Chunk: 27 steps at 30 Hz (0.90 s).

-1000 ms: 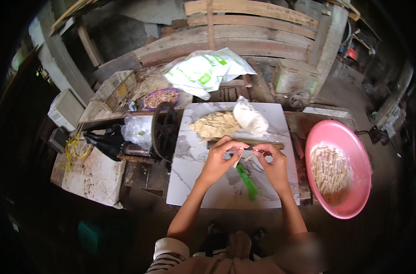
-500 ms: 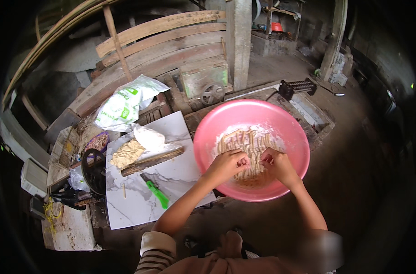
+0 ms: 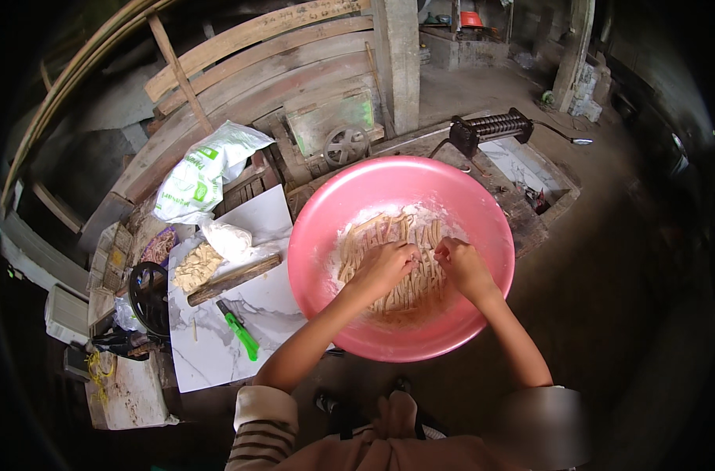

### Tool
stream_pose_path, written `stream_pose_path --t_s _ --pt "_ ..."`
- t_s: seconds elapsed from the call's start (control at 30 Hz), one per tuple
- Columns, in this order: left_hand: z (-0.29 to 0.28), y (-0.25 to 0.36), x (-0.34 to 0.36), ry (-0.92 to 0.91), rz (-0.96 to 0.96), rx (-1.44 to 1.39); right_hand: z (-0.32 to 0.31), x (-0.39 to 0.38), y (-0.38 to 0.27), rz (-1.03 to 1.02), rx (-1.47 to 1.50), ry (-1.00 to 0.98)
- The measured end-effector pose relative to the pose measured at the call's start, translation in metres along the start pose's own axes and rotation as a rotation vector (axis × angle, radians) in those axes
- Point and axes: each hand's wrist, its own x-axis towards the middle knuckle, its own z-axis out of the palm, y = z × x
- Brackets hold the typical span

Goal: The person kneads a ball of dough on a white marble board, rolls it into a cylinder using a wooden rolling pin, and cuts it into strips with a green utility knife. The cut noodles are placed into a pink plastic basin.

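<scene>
A large pink plastic basin holds many flour-dusted dough strips, laid side by side, with loose white flour around them. Over the strips, my left hand has its fingers curled and closed in a pinch. My right hand is just to its right, its fingers likewise bent together. Whatever lies between the fingertips of either hand is too small or hidden to make out. Left of the basin, a marble-patterned white board carries a pale dough lump, a wooden bar and a green-handled knife.
A small white bag rests beside the dough. Behind it stands a larger white-and-green bag. A black handwheel borders the board on the left. Past the basin are a ridged metal roller and a concrete pillar.
The view has shifted, putting the basin farther left and larger in the picture. Within the basin, both hands have moved slightly away from me and to the right, fingers still closed.
</scene>
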Motion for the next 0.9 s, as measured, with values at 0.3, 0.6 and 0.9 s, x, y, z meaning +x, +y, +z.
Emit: stream_pose_path --t_s 0.3,0.6,0.9 --pt "-0.075 0.01 -0.13 0.552 -0.293 -0.234 0.027 -0.03 -0.132 -0.28 0.324 0.012" --pt "-0.117 -0.067 -0.31 0.682 -0.675 -0.275 0.195 -0.047 -0.253 -0.427 0.476 -0.484" --pt "-0.159 -0.19 -0.428 0.688 -0.77 -0.077 0.347 -0.025 -0.341 -0.414 0.568 -0.475"
